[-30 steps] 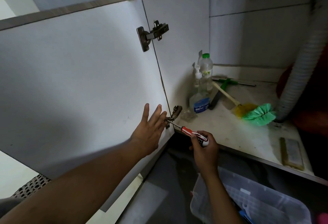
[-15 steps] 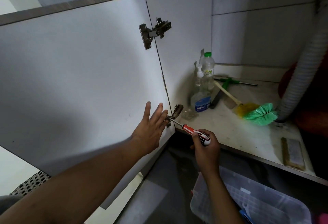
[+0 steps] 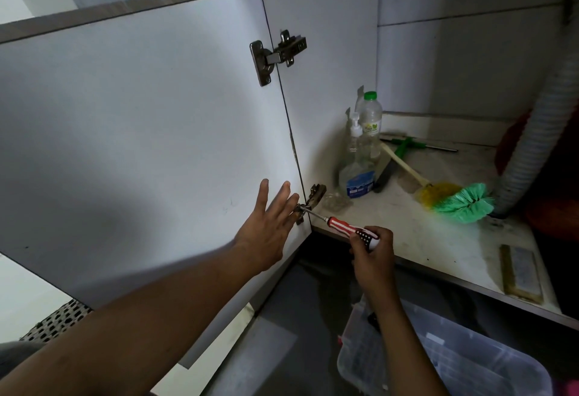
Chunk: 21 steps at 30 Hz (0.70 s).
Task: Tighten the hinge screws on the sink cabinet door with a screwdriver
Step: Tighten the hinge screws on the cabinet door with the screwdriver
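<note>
The white cabinet door (image 3: pixel 141 132) stands open to the left. Its upper hinge (image 3: pixel 277 54) is metal and clean; the lower hinge (image 3: pixel 313 199) looks rusty. My left hand (image 3: pixel 269 223) lies flat against the door's inner face, fingers spread, right beside the lower hinge. My right hand (image 3: pixel 372 251) grips the end of a red-and-white screwdriver (image 3: pixel 347 229). The screwdriver's shaft points up-left and its tip sits on the door-side part of the lower hinge.
On the cabinet floor (image 3: pixel 423 239) stand a spray bottle (image 3: pixel 357 173) and a green-capped bottle (image 3: pixel 370 120), with a green and yellow brush (image 3: pixel 454 201) and a squeegee (image 3: pixel 407 145). A corrugated drain hose (image 3: pixel 539 145) runs down on the right. A clear plastic bin (image 3: pixel 438 364) sits below.
My right hand has shifted slightly along with the screwdriver handle while the tip stays on the lower hinge. My left hand stays pressed on the door.
</note>
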Tool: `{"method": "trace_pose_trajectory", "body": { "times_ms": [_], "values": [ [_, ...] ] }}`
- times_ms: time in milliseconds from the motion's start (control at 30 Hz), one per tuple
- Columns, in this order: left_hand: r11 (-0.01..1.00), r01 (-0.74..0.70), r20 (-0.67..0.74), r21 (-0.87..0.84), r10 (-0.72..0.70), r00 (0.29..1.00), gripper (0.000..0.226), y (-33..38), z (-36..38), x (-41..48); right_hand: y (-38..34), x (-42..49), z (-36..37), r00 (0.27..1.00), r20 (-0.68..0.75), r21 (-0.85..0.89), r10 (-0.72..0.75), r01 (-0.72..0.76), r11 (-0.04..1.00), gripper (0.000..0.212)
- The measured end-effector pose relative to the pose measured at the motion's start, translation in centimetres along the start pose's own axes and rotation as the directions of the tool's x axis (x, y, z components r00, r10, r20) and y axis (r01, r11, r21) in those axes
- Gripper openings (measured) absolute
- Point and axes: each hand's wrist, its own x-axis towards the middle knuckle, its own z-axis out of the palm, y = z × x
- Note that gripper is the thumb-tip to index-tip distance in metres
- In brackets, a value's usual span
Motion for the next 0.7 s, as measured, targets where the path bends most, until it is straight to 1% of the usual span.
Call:
{"method": "trace_pose_trajectory", "body": {
  "times_ms": [67,167,233,300,367,400,433,500,534,600,634,700],
  "values": [
    [1.0,-0.003,-0.003,-0.002,0.003,1.0,0.086,0.0,0.0,0.0,-0.5,0.1,0.0,0.999,-0.025,-0.064,-0.048,0.047,0.997,0.025],
    [1.0,0.002,-0.007,-0.011,-0.002,1.0,0.086,-0.1,0.0,0.0,-1.2,0.4,0.1,0.995,-0.059,-0.155,-0.079,0.069,0.986,0.029],
    [1.0,0.002,-0.007,-0.012,-0.003,1.0,0.086,-0.1,0.0,0.0,-1.4,0.7,0.0,0.999,-0.02,-0.212,-0.05,0.044,0.976,0.03],
    [1.0,0.002,-0.011,-0.012,-0.002,1.0,0.086,-0.1,0.0,0.0,-1.5,1.0,-0.1,1.0,0.028,-0.209,-0.007,0.013,0.978,0.026],
    [1.0,0.001,-0.01,-0.012,-0.002,1.0,0.085,-0.1,0.0,0.0,-1.8,1.1,-0.3,0.999,0.05,-0.227,0.003,0.008,0.974,0.029],
    [1.0,0.0,-0.006,-0.014,0.0,1.0,0.085,-0.1,-0.1,0.0,-1.9,1.2,-0.3,0.999,0.051,-0.265,0.005,0.009,0.964,0.029],
    [1.0,-0.001,-0.004,-0.017,0.001,1.0,0.086,-0.1,-0.1,0.0,-1.9,1.2,-0.3,0.999,0.047,-0.317,0.008,0.007,0.949,0.033],
    [1.0,0.002,-0.007,-0.018,-0.002,1.0,0.086,-0.1,-0.1,0.0,-1.9,1.1,-0.3,0.999,0.034,-0.403,0.031,-0.015,0.915,0.048],
    [1.0,0.003,-0.008,-0.016,-0.003,1.0,0.086,0.0,-0.1,0.0,-1.9,1.0,-0.3,0.998,0.04,-0.4,0.043,-0.023,0.916,0.049],
    [1.0,0.002,-0.012,-0.016,-0.003,1.0,0.085,-0.1,0.0,0.0,-1.8,0.8,-0.3,0.997,0.068,-0.294,0.045,-0.023,0.955,0.033],
    [1.0,0.002,-0.014,-0.018,-0.003,1.0,0.085,0.0,0.0,0.0,-1.8,0.7,-0.4,0.996,0.084,-0.256,0.036,-0.013,0.966,0.03],
    [1.0,0.002,-0.015,-0.018,-0.002,1.0,0.086,0.0,0.1,0.0,-2.2,0.9,-0.4,0.997,0.075,-0.275,0.002,0.019,0.961,0.029]
  ]
}}
